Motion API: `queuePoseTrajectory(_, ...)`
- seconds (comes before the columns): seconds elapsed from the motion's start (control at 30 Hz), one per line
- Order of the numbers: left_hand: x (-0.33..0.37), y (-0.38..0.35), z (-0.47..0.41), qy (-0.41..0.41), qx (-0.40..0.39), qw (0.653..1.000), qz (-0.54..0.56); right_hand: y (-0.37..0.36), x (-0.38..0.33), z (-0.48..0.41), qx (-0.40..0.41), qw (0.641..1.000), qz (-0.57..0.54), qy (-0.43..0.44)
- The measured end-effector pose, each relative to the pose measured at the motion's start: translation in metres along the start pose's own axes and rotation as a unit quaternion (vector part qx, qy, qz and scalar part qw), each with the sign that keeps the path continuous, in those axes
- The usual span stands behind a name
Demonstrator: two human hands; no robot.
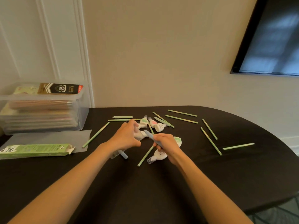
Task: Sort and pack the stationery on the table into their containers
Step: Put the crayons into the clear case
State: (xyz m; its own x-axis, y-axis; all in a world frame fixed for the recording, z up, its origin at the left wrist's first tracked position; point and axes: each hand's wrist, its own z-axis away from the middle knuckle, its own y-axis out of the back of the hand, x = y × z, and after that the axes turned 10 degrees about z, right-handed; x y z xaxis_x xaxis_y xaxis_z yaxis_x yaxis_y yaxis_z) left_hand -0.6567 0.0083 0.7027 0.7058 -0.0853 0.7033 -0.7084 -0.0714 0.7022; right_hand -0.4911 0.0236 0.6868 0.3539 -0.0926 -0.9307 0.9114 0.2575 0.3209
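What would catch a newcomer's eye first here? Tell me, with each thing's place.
The two hands at the table's middle: the right hand grips a pale blue pen, its tip toward a clear packet held by the left hand. Around them, green pencils lie scattered across the black table among white correction tapes. At the left sit a clear bin of boxes and an open green carton.

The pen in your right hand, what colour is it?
Light blue. The pen in the right hand shows best in the head view.
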Motion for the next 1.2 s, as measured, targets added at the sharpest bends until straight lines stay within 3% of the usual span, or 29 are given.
queuePoseTrajectory(0.23, 0.007, -0.013, 0.001, -0.036, -0.005, 0.999, 0.038, 0.015, -0.001, -0.014, -0.041, 0.999, -0.010, 0.022)
queuePoseTrajectory(0.4, 0.006, -0.014, 0.001, -0.037, 0.038, 0.996, 0.077, 0.017, -0.008, -0.017, -0.095, 0.994, 0.016, 0.045)
queuePoseTrajectory(0.53, 0.006, -0.018, 0.005, -0.043, 0.052, 0.994, 0.083, 0.008, -0.007, -0.021, -0.057, 0.994, 0.082, 0.042)
queuePoseTrajectory(0.7, -0.005, -0.011, 0.008, -0.012, 0.078, 0.994, 0.074, 0.006, -0.001, -0.032, 0.024, 0.993, -0.094, -0.060)
queuePoseTrajectory(0.83, -0.019, -0.009, 0.012, 0.053, 0.083, 0.991, 0.094, 0.007, 0.003, -0.037, 0.055, 0.980, -0.162, -0.105)
queuePoseTrajectory(1.07, -0.007, -0.012, 0.018, 0.038, 0.186, 0.932, 0.310, 0.000, 0.003, -0.039, 0.016, 0.964, -0.229, -0.133)
queuePoseTrajectory(1.2, 0.006, -0.014, 0.020, 0.006, 0.213, 0.898, 0.384, -0.010, 0.004, -0.033, -0.052, 0.964, -0.222, -0.138)
